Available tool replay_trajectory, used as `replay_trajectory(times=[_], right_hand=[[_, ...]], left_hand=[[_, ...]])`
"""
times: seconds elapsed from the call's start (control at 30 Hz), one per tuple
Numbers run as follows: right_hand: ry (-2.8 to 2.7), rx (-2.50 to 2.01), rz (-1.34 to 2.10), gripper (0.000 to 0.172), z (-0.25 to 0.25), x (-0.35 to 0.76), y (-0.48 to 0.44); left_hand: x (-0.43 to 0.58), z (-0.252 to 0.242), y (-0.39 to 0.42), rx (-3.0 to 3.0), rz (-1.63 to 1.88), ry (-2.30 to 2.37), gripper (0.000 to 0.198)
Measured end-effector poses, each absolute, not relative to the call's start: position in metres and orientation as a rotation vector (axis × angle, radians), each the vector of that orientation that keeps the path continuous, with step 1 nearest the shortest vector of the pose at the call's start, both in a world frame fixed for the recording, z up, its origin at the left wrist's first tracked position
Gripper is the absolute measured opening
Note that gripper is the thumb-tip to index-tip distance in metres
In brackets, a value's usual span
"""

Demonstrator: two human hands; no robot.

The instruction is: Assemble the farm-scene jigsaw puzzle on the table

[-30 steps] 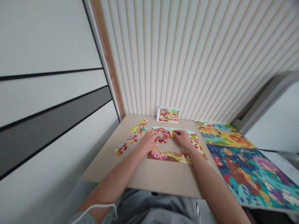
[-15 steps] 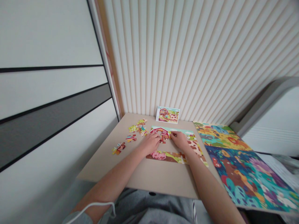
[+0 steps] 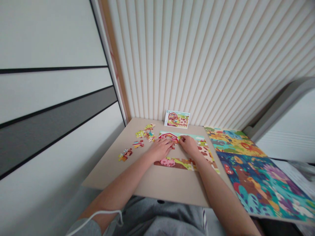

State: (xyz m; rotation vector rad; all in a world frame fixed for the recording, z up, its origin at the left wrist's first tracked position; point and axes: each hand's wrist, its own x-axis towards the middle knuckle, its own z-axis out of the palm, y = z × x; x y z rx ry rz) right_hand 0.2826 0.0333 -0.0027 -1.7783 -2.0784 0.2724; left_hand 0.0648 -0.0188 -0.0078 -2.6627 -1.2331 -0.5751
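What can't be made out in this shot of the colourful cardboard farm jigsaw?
Head view:
- Pieces under the left hand and right hand: both hands cover the middle of the colourful cardboard farm jigsaw.
- Loose cardboard jigsaw pieces: too small to read.
- Large multicoloured printed board: cut off by the right edge.

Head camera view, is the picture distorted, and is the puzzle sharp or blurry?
In the head view, the pleated wall panels fan outward from wide-angle distortion; light is soft and even, without hard glare; the partly built jigsaw puzzle looks small but fairly sharp.
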Motion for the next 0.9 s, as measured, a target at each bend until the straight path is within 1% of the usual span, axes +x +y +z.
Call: replay_trajectory(times=[0.1,0.23,0.43,0.8,0.9], right_hand=[[-2.058,-1.776,0.249,0.037,-0.004,0.282,0.031],[-2.098,-1.771,0.195,0.032,-0.005,0.282,0.027],[-2.108,-1.705,0.158,0.032,-0.009,0.283,0.026],[-2.189,-1.61,0.231,0.03,-0.007,0.293,0.026],[-2.138,-1.593,0.281,0.034,-0.011,0.295,0.028]], left_hand=[[0.066,-0.009,-0.017,-2.657,-0.525,-1.219,0.04],[0.066,-0.01,-0.015,-2.667,-0.509,-1.221,0.04],[0.065,-0.011,-0.012,-2.712,-0.555,-1.233,0.038],[0.063,-0.01,-0.016,-2.746,-0.587,-1.249,0.043],[0.063,-0.01,-0.016,-2.752,-0.579,-1.253,0.044]])
